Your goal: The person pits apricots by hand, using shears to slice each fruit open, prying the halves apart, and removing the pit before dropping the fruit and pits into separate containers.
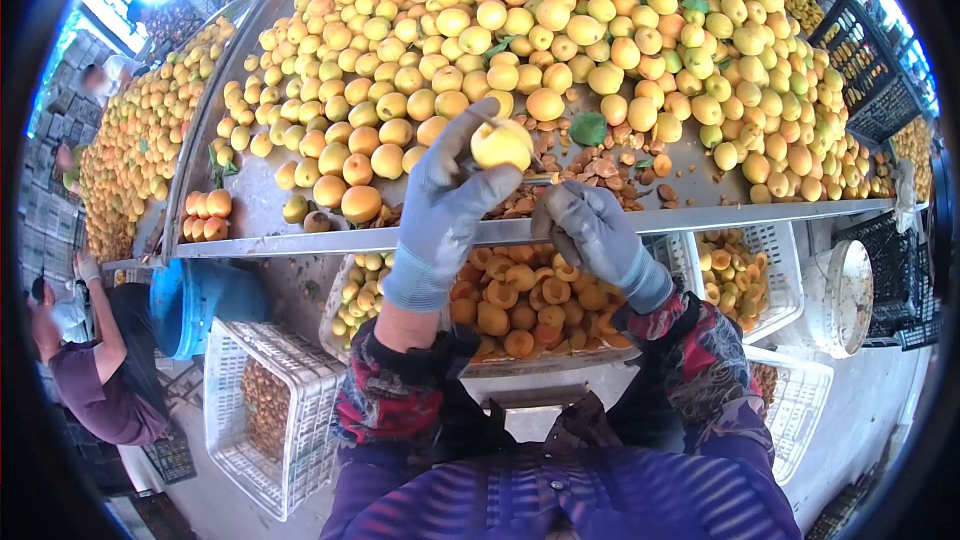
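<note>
My left hand (445,205), in a grey-blue glove, is closed around a yellow apricot (502,145) above the table's front rim. Just right of it, my right hand (590,230), gloved alike, has its fingers curled together. A thin, narrow piece (540,179) shows between the two hands; its kind is too small to tell, and most of what the right fingers grip is hidden. Behind the hands, brown-orange scraps (600,168) and a green leaf (588,129) lie on the metal table (260,202). Below them is a heap of apricot halves (520,290).
A large pile of apricots (560,15) covers the table's back. White crates (290,380) stand on both sides below the rim (330,240). A blue barrel (190,305) is at left, a white bucket (848,300) at right. Another person (110,380) works at far left.
</note>
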Tool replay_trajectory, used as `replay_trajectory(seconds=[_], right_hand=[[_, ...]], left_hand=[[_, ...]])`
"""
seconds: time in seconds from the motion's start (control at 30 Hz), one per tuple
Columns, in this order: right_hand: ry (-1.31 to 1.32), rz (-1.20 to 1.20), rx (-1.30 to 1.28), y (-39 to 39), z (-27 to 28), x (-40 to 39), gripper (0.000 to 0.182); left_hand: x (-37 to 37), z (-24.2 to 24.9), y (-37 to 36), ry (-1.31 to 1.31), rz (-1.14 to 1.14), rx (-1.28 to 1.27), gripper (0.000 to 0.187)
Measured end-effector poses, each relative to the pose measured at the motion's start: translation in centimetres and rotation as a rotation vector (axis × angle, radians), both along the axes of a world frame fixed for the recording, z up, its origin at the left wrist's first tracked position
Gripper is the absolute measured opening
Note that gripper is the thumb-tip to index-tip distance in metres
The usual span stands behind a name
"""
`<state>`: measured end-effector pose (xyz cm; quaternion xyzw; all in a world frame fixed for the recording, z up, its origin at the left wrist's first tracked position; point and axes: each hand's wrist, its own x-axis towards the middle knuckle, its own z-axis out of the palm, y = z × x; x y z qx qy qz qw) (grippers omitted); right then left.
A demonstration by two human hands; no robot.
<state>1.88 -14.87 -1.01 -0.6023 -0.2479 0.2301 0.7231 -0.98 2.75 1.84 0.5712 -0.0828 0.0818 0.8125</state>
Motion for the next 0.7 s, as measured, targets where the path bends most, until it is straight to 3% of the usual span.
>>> replay_trajectory(seconds=[0.03, 0.1, 0.23, 0.3, 0.33, 0.4, 0.5, 0.57, 0.63, 0.67, 0.7], right_hand=[[0.082, -0.07, 0.021, 0.3, 0.5, -0.4, 0.043], [0.019, -0.076, 0.004, 0.3, 0.1, -0.5, 0.042], [-0.229, -0.082, -0.049, -0.2, -0.5, 0.0, 0.039], [-0.201, -0.044, -0.109, -0.5, 0.1, 0.5, 0.036], [-0.176, -0.006, -0.17, -0.6, 0.3, 0.7, 0.033], [-0.179, -0.056, -0.18, -0.2, -0.2, 0.3, 0.033], [-0.291, -0.174, -0.27, 0.2, -0.7, 0.0, 0.035], [-0.405, -0.238, -0.36, 0.6, -1.0, -0.1, 0.037], [-0.292, -0.245, 0.043, 1.7, -1.6, -0.4, 0.038], [-0.294, -0.245, 0.043, 1.3, -1.1, -0.3, 0.038], [-0.053, -0.057, 0.056, 0.6, 0.1, -0.4, 0.039]], left_hand=[[0.0, -0.5, -0.5, 0.0, 0.001, 0.0, 0.048], [0.1, -1.0, -1.2, 0.145, -0.105, -0.546, 0.05], [0.0, 0.2, -0.9, 0.069, -0.119, -0.362, 0.047], [0.2, 0.4, -0.4, -0.128, 0.083, 0.272, 0.045], [0.2, 0.2, -0.5, -0.129, 0.084, 0.271, 0.045], [0.3, -0.4, -1.4, 0.012, 0.098, -0.12, 0.046], [0.3, -0.4, -2.0, 0.087, 0.129, -0.288, 0.046], [0.3, -0.7, -1.8, 0.041, 0.147, -0.188, 0.045], [0.5, -0.9, -1.7, -0.008, 0.166, -0.086, 0.044], [0.6, -1.0, -1.7, 0.005, 0.155, -0.124, 0.043], [0.6, -1.1, -1.6, 0.018, 0.144, -0.161, 0.042]])
